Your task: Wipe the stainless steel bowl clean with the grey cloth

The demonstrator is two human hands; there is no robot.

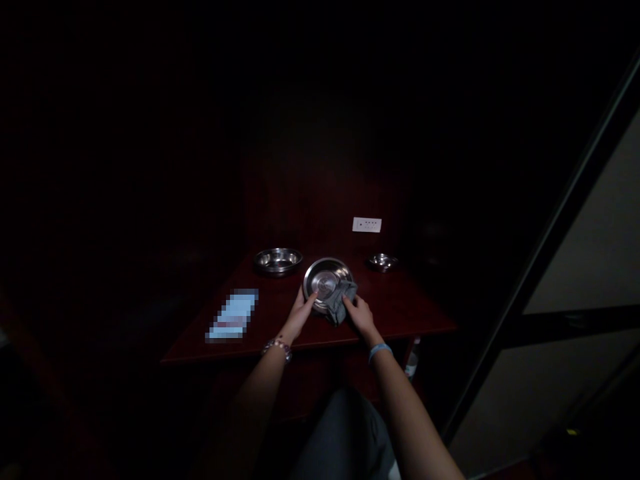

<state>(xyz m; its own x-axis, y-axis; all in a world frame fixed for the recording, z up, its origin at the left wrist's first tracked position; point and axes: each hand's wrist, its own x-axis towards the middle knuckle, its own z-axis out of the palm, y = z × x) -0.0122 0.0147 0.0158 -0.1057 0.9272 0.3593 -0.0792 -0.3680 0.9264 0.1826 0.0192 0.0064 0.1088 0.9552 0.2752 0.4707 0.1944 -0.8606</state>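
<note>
A shiny metal bowl [325,277] is tilted toward me above the front of the dark red desk [280,320]. My left hand [301,308] grips its left rim, the thumb lying inside and the fingers hidden underneath. A grey cloth [336,308] drapes over the bowl's lower right edge. Pinched through that cloth, the rim sits between the thumb and fingers of my right hand [359,312]; some of those fingers are out of sight behind the bowl.
Toward the back left stands a wider metal bowl [278,262], and a small metal dish [383,262] is at the back right. A blurred-out bright rectangle [233,316] lies on the left. A socket panel [367,225] is on the back wall; a bottle [412,361] stands below the right edge.
</note>
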